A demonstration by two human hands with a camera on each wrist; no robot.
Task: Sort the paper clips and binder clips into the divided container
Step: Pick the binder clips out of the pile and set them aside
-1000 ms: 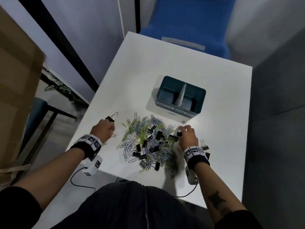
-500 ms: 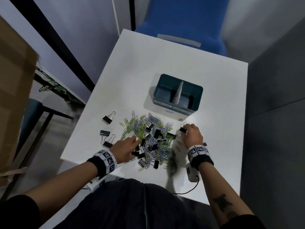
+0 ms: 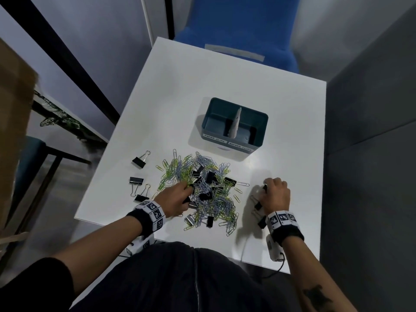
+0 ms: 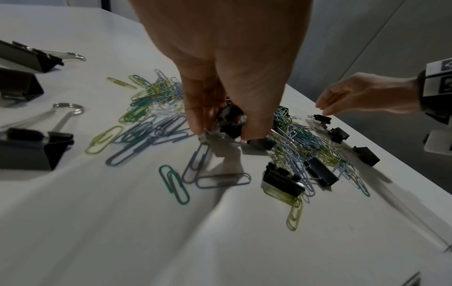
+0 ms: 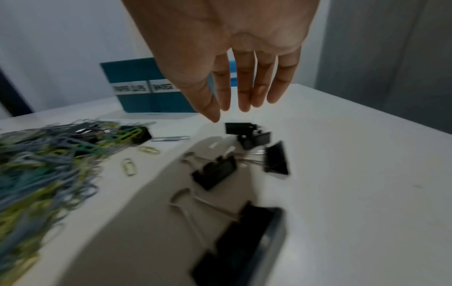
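Note:
A mixed pile of coloured paper clips and black binder clips (image 3: 209, 188) lies mid-table. Behind it stands the teal divided container (image 3: 212, 104), labelled PAPER CLIPS on the left and BINDER CLIPS on the right. My left hand (image 3: 189, 193) reaches into the pile's near left side and pinches a black binder clip (image 4: 231, 123) between thumb and fingers (image 4: 195, 120). Right of the pile, my right hand (image 5: 234, 110) hovers with straight fingers, holding nothing, above a group of several black binder clips (image 5: 254, 139). Three more binder clips (image 3: 139, 162) lie left of the pile.
The white table (image 3: 202, 75) has bare surface behind and beside the container. A blue chair (image 3: 236, 25) stands beyond the far edge and a grey partition (image 3: 371, 109) runs along the right. A brown cardboard box (image 3: 13, 109) is at the left. The front edge lies close to my body.
My left hand left the binder clips at the left and moved into the pile, where it took hold of a clip. My right hand carried a binder clip rightward and let it go.

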